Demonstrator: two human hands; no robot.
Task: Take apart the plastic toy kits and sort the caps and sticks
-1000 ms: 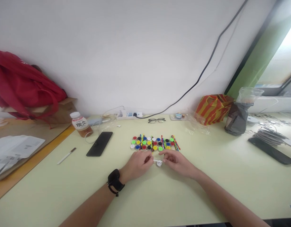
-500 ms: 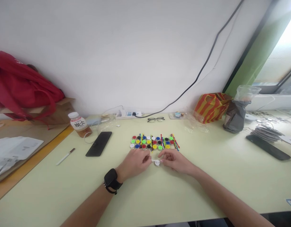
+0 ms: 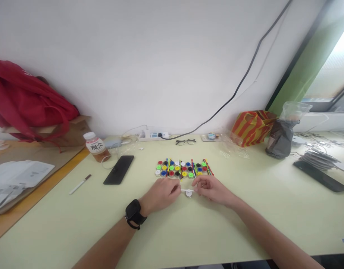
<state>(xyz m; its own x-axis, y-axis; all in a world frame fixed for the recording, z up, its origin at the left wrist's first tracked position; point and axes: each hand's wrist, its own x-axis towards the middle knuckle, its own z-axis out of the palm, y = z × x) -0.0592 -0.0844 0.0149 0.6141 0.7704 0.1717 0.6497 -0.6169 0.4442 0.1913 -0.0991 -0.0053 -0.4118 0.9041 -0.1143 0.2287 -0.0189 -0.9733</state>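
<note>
"So, anything moved in the last second?"
"Barely. Left hand (image 3: 162, 194) and right hand (image 3: 212, 188) stay fingertip to fingertip, lower centre of frame. White piece (image 3: 189, 192) still between them, on or just above the table (image 3: 244, 224); cannot tell which."
"Grip?"
"Both narrow. Left pinches the thin stem end, right pinches by the round part. Other fingers curled. Same hold as before, so I judge the work on the piece is still under way."
"Where is it against the caps (image 3: 183, 170)?"
"Just below their rows, near, not touching. Rows look unchanged, coloured sticks (image 3: 208, 168) lying among them."
"Containers?"
"Bottle (image 3: 96, 146), centre left: capped, standing, amber drink showing low down. Striped bag (image 3: 252, 127), right of centre: contents hidden. Grey bag (image 3: 281, 142) just beside it, clear plastic rising out of its top; what is inside, cannot tell."
</note>
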